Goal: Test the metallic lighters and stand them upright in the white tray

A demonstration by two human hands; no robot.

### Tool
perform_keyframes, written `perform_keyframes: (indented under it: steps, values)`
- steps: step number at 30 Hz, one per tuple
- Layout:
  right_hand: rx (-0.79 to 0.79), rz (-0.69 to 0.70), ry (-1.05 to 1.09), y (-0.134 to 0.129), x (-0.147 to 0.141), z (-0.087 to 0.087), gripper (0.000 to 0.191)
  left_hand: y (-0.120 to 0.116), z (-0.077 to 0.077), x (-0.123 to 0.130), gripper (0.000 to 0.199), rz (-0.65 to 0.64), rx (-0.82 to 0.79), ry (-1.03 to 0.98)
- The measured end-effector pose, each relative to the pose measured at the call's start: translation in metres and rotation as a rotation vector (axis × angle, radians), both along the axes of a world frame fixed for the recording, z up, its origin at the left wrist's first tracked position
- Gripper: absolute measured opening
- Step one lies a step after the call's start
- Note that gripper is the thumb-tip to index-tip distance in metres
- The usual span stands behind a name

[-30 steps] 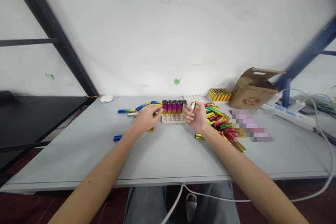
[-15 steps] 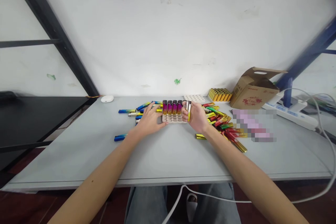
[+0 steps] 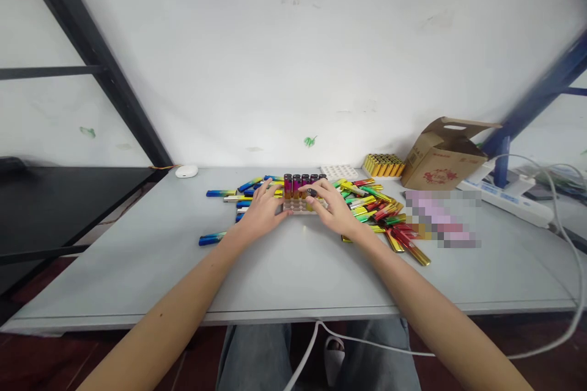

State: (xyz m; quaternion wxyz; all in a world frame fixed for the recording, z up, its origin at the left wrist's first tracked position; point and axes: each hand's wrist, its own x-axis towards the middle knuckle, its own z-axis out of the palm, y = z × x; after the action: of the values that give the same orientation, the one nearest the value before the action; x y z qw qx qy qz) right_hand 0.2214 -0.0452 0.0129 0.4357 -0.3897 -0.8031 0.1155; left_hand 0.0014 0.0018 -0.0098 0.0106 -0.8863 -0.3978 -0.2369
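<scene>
A pale tray (image 3: 300,210) with rows of holes sits in the middle of the desk. Purple-to-gold lighters (image 3: 288,186) with black tops stand upright along its back rows. My left hand (image 3: 261,211) rests at the tray's left end, fingers spread, thumb by the front corner. Over the tray's right half, my right hand (image 3: 337,211) pinches a lighter (image 3: 312,192) by its dark top. The lower part of that lighter is mostly hidden by fingers, so I cannot tell whether it sits in a hole.
Blue-and-yellow lighters (image 3: 221,193) lie to the left. A pile of red, green and gold lighters (image 3: 378,211) is on the right. Farther back are a white holed tray (image 3: 339,171), a tray of yellow cylinders (image 3: 384,165), a cardboard box (image 3: 443,162) and a power strip (image 3: 513,201).
My right hand has moved left and turned over, bringing the lighter from beside the tray to above its front holes. My left hand has stayed at the tray's left end.
</scene>
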Motion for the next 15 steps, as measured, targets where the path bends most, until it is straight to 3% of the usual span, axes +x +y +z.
perform_keyframes:
  steps: [9,15]
  values:
    - [0.040,-0.090,0.116,0.011,-0.010,-0.010,0.022,0.008,0.000,0.001,0.031,0.057,-0.050,-0.040]
    - [0.105,-0.087,-0.059,0.025,-0.027,-0.014,0.026,0.019,0.003,-0.007,0.024,0.097,0.056,-0.191]
